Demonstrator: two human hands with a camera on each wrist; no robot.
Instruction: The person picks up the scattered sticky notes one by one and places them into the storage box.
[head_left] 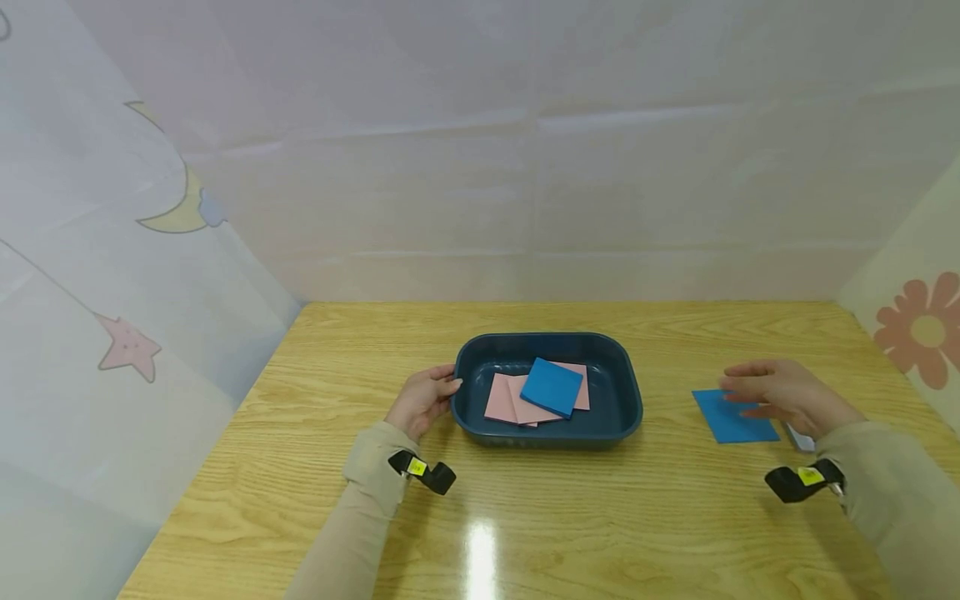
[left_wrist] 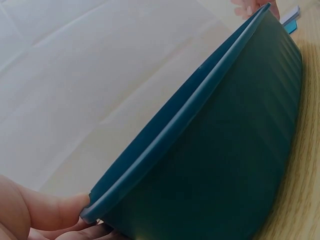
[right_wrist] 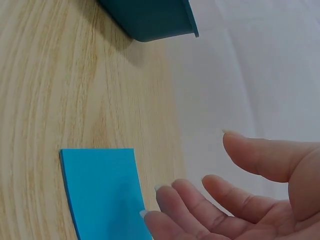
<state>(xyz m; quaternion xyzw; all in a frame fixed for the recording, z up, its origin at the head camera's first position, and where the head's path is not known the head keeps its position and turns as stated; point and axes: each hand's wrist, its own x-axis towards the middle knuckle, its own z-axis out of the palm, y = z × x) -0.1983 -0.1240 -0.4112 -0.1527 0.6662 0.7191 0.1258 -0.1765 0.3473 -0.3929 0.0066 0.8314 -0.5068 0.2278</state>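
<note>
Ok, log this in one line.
left hand: grips teal rectangular plastic tub; right hand: empty, above blue square pad; inside: pink squares, blue square

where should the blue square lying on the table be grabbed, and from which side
Probably pinch its left edge, from above on the side facing the bin: the blue square lies flat on the table, so only its edges seem to offer a hold. That edge is uncovered in the head view, while the right hand overlaps the square's right part.
</note>
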